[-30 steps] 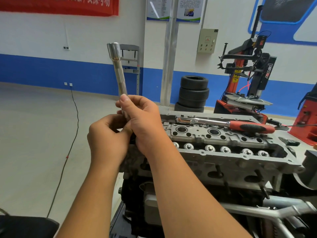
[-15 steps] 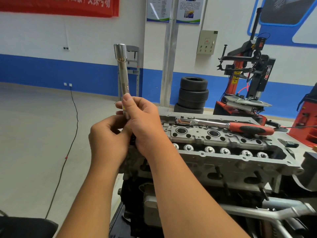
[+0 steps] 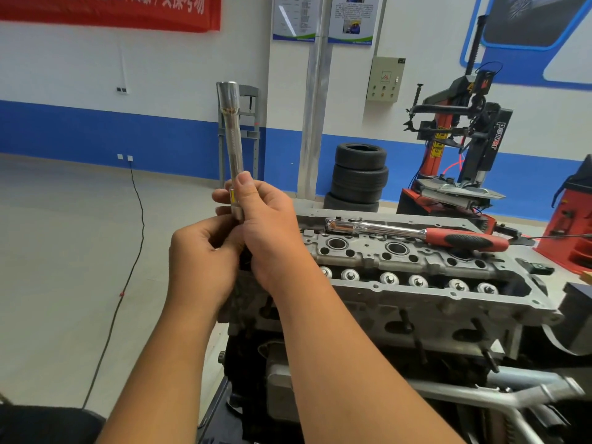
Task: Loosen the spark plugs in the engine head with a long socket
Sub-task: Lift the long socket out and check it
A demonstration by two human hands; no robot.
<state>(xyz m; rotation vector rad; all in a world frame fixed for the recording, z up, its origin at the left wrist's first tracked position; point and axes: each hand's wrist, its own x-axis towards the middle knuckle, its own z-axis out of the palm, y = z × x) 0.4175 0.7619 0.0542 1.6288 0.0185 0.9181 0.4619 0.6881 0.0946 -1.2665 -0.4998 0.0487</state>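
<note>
Long socket [image 3: 231, 133] stands almost upright in the middle-left part of the frame, its open wide end at the top and its lower end inside the person's hands. Right hand [image 3: 267, 229] has the fingers and thumb curled around the lower shaft, with the thumb lying along the metal near a small yellow mark. Left hand [image 3: 200, 261] sits just beside it and a little lower, fingers curled toward the bottom end of the tool; whether it really pinches the socket or only something under it cannot be told, because the right hand covers this place. Both hands are held in front of the left end of the engine head [image 3: 416, 283], which fills the centre right of the frame with its round plug wells in a row. On the far edge of the head lies a ratchet [image 3: 416, 233] with a red and black handle, well apart from the hands. Stacked tyres [image 3: 358, 177] and a red tyre machine [image 3: 464, 139] stand behind, by the blue and white wall.
</note>
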